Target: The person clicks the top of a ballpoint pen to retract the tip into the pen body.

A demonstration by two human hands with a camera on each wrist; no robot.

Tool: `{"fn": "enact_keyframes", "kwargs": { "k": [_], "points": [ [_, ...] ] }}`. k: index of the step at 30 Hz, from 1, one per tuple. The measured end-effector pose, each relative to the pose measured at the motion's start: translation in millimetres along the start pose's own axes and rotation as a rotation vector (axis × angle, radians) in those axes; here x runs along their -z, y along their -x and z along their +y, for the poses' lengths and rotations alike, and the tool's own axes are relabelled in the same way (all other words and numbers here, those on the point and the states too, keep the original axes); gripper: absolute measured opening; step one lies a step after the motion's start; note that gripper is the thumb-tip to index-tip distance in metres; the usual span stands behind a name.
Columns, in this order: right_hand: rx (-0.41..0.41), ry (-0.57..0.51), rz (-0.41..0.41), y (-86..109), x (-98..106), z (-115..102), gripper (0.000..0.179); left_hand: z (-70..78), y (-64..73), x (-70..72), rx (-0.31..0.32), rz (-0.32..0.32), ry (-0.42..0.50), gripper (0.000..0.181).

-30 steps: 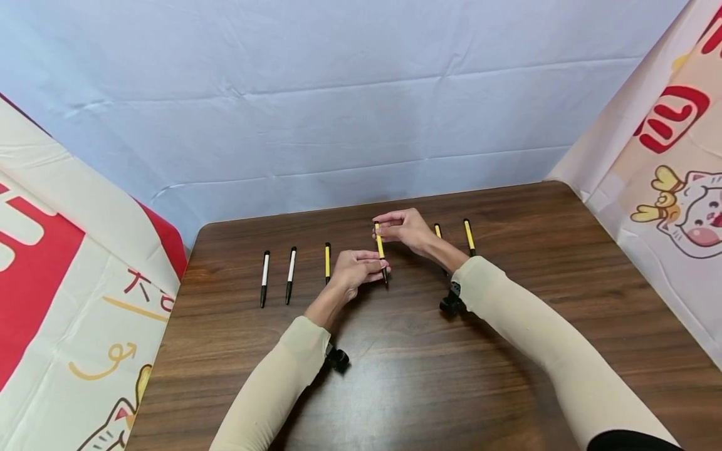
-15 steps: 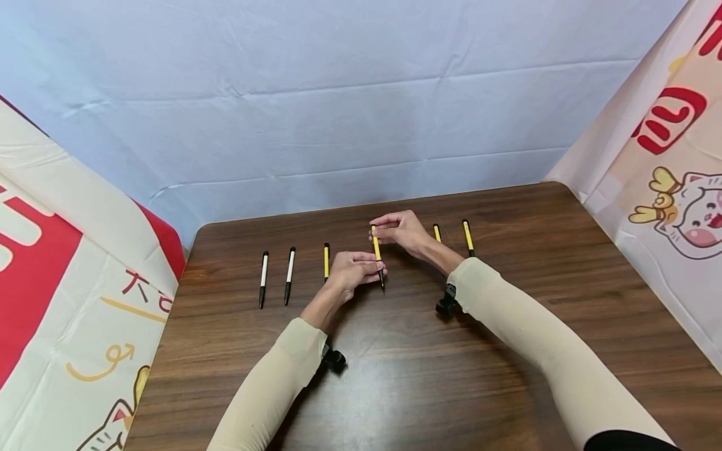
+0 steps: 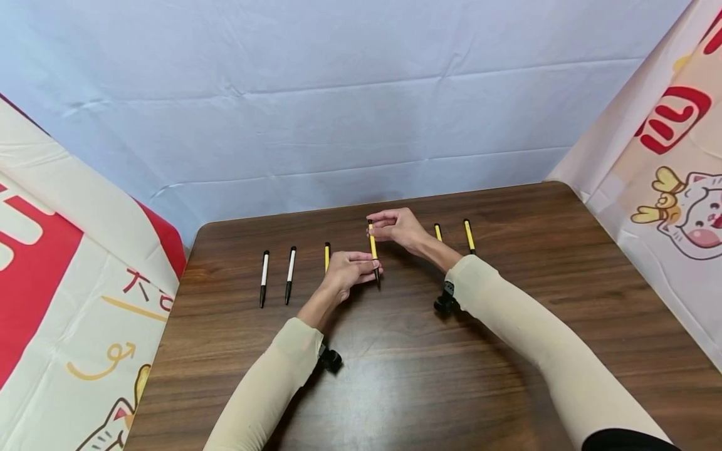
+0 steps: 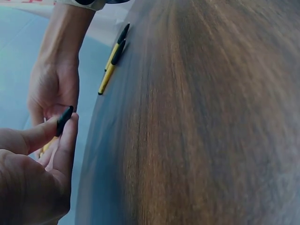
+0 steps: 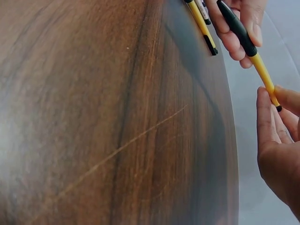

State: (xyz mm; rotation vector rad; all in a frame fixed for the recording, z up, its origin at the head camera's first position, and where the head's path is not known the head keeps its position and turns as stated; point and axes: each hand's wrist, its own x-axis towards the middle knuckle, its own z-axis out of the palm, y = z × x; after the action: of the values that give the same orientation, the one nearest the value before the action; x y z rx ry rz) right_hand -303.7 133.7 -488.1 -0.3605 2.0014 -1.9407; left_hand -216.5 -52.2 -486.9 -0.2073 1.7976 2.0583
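Both hands hold one yellow pen [image 3: 373, 245] with a black grip and tip, over the middle of the table. My left hand [image 3: 348, 272] pinches its black lower part between thumb and fingers, as the left wrist view shows on the black grip [image 4: 64, 121]. Higher up, my right hand [image 3: 399, 228] pinches the yellow end by the black cap; in the right wrist view the pen's barrel [image 5: 262, 72] slants between the two hands. Just left of my left hand lies another yellow pen [image 3: 327, 255], partly hidden by that hand.
Two white pens [image 3: 264, 275] with black grips lie side by side at the left. Beyond my right wrist are two more yellow pens [image 3: 469, 237], partly covered by the arm. The brown wooden table [image 3: 406, 363] ends at a pale cloth backdrop [image 3: 338, 125].
Both hands have shifted slightly left with the yellow pen between them, and the pen stands a little steeper in the head view. The pens on the table stay put.
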Motion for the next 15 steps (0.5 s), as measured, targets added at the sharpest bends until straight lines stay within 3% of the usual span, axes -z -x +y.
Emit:
{"fn": "enact_keyframes", "kwargs": {
  "k": [15],
  "points": [
    [-0.013,-0.001,0.032,-8.3,-9.3,2.2,0.048,2.6,5.4,10.1,-0.057,0.069,-0.094,0.025]
  ]
}}
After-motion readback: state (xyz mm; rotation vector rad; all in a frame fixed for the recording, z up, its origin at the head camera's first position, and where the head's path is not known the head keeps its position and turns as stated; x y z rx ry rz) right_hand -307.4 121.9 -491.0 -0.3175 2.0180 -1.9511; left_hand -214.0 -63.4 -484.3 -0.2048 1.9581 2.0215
